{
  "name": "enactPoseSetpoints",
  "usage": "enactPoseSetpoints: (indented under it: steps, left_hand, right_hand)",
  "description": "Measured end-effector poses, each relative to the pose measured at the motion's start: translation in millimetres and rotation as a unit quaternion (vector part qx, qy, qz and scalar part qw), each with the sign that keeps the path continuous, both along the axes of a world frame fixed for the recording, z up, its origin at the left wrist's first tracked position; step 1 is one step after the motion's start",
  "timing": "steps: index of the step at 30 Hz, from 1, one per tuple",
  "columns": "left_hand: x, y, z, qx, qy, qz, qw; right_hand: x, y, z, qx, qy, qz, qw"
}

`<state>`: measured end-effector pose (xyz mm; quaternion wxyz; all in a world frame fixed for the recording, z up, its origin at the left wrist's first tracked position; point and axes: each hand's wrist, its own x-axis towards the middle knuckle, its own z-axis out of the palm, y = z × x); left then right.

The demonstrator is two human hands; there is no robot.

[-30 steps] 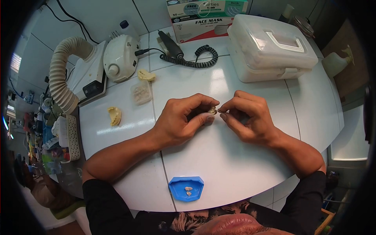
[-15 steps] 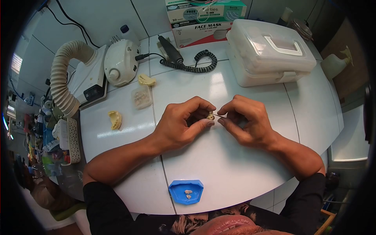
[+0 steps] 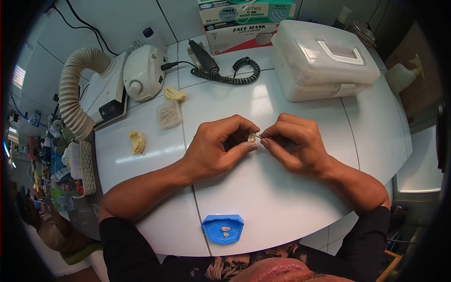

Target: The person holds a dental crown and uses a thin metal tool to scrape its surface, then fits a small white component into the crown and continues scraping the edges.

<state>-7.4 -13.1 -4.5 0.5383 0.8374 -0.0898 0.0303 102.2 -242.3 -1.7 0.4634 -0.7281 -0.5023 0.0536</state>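
Over the middle of the white tiled table, my left hand [image 3: 221,143] pinches a small cream-coloured, tooth-like piece [image 3: 252,137] between thumb and fingertips. Facing it, my right hand [image 3: 296,143] is closed on a thin, slender tool [image 3: 259,137], whose tip meets the piece or lies right beside it. Most of the tool is hidden by my right fingers. Nearer my body sits a blue tray [image 3: 222,239] with two small tooth-like pieces in it. Left of my left hand lies a yellowish dental cast [image 3: 137,143].
A second cast [image 3: 174,94] and a small clear box [image 3: 169,115] of pale bits lie farther back. Behind them are a white hose [image 3: 75,94], a control unit [image 3: 144,74] and a corded handpiece [image 3: 204,57]. A white case [image 3: 324,63] and mask boxes [image 3: 244,37] stand at the back.
The piece in my left fingertips has turned slightly, and the thin tool's angle against it has shifted a little. Both hands stay in nearly the same place.
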Motion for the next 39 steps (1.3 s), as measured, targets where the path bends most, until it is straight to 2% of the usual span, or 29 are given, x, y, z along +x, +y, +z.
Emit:
enactPoseSetpoints:
  steps: [39]
  left_hand:
    - [-0.7, -0.3, -2.1, -0.018, 0.005, 0.012, 1.0]
  right_hand:
    - [0.2, -0.7, -1.5, -0.004, 0.005, 0.008, 1.0]
